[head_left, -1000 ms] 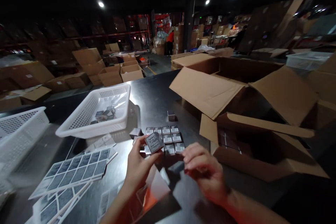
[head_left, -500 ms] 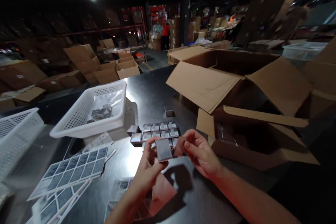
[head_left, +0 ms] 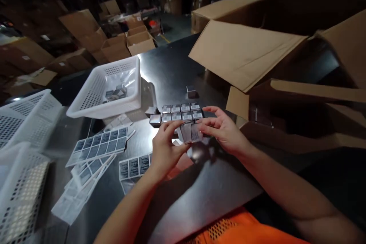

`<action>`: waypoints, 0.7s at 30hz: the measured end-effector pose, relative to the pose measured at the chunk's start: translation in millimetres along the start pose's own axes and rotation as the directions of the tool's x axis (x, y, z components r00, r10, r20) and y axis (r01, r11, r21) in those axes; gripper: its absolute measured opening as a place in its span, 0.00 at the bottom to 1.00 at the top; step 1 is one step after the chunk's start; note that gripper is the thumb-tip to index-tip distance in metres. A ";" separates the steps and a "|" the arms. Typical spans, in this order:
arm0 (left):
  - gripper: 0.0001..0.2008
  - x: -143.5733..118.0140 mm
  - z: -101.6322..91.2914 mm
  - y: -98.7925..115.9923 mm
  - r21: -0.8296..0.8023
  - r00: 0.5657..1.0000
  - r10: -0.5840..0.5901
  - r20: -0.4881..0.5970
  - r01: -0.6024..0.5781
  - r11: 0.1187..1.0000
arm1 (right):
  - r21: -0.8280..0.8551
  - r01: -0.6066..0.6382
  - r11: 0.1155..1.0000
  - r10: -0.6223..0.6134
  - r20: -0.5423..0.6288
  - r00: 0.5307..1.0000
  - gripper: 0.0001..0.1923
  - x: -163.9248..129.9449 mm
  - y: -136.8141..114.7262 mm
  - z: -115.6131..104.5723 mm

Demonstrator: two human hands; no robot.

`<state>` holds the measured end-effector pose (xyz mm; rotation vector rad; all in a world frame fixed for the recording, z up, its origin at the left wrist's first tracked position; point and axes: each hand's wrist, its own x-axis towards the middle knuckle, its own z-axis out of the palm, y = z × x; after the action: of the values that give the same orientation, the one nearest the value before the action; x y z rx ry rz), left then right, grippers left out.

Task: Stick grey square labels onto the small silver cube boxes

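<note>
My left hand (head_left: 166, 146) and my right hand (head_left: 224, 129) together hold a small silver box (head_left: 188, 132) just above the dark table (head_left: 168, 68). Right behind it lies a block of several small silver boxes with barcode labels (head_left: 181, 112). Two unlabelled silver boxes (head_left: 154, 116) sit at the block's left, and a lone box (head_left: 191, 91) stands farther back. Sheets of labels (head_left: 98, 145) lie to the left of my hands, and another label sheet (head_left: 134, 166) lies under my left wrist.
A white perforated basket (head_left: 108, 87) with a few silver boxes stands at the back left. More white baskets (head_left: 23, 152) fill the left edge. A large open cardboard box (head_left: 286, 84) stands at the right. Cardboard boxes crowd the floor behind.
The camera has tilted down. My left hand has turned the silver box and lowered it toward the block, and my right hand has come in to grip the box's other side.
</note>
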<state>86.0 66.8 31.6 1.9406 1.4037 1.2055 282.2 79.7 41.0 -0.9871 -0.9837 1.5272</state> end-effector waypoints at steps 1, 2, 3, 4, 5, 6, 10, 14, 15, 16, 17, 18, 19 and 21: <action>0.25 -1.0 0.5 -0.6 0.035 1.000 0.017 0.007 -0.018 0.999 | -0.020 0.000 1.000 0.001 0.008 1.000 0.38 -0.4 1.8 0.4; 0.26 -2.1 1.2 -1.3 0.063 1.000 0.027 0.014 -0.027 0.998 | -0.037 -0.002 0.999 0.002 0.015 1.000 0.38 -1.0 3.5 1.0; 0.26 -3.0 1.9 -1.9 0.085 0.999 0.035 0.023 -0.037 0.996 | -0.051 -0.006 0.999 0.007 0.018 1.000 0.38 -1.7 4.8 1.6; 0.27 -3.8 2.5 -2.5 0.100 0.998 0.048 0.033 -0.051 0.994 | -0.062 -0.013 0.998 0.014 0.017 1.000 0.39 -2.2 5.6 2.0; 0.27 -4.2 2.9 -3.0 0.107 0.997 0.065 0.043 -0.069 0.992 | -0.071 -0.019 0.997 0.020 0.013 1.000 0.39 -2.5 6.0 2.0; 0.27 -4.3 3.1 -3.3 0.109 0.995 0.083 0.052 -0.088 0.990 | -0.079 -0.023 0.997 0.024 0.009 1.000 0.40 -2.5 6.1 1.7; 0.26 -4.0 3.6 -3.6 0.090 0.991 0.111 0.074 -0.117 0.989 | -0.117 0.000 0.993 -0.001 -0.008 1.000 0.39 -1.8 4.9 -0.9; 0.25 -5.0 5.0 -3.3 0.115 0.994 0.082 0.077 -0.090 0.989 | -0.157 0.023 0.987 -0.027 -0.021 0.999 0.38 -1.5 5.7 -1.7; 0.25 -5.3 5.4 -3.2 0.127 0.994 0.076 0.078 -0.085 0.988 | -0.161 0.026 0.987 -0.030 -0.022 0.999 0.38 -1.5 6.2 -1.5; 0.26 -5.6 5.8 -3.1 0.137 0.994 0.070 0.079 -0.080 0.987 | -0.167 0.030 0.985 -0.034 -0.024 0.999 0.38 -1.4 6.7 -1.4; 0.26 -5.7 6.2 -2.9 0.145 0.995 0.062 0.080 -0.073 0.987 | -0.176 0.032 0.984 -0.037 -0.024 0.999 0.37 -1.4 7.0 -1.2; 0.25 -5.7 6.5 -2.8 0.150 0.995 0.055 0.078 -0.066 0.986 | -0.187 0.034 0.982 -0.039 -0.027 0.999 0.37 -1.3 7.3 -1.1; 0.25 -5.7 6.9 -2.7 0.152 0.996 0.049 0.075 -0.060 0.986 | -0.199 0.034 0.979 -0.040 -0.030 0.999 0.36 -1.3 7.5 -1.0; 0.25 -5.6 7.5 -2.7 0.152 0.997 0.039 0.068 -0.049 0.987 | -0.210 0.029 0.977 -0.037 -0.036 0.999 0.36 -1.1 7.6 -1.0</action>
<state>90.4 63.6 23.6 2.1054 1.4649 1.0716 281.0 77.6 33.7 -1.1379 -1.1443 1.3915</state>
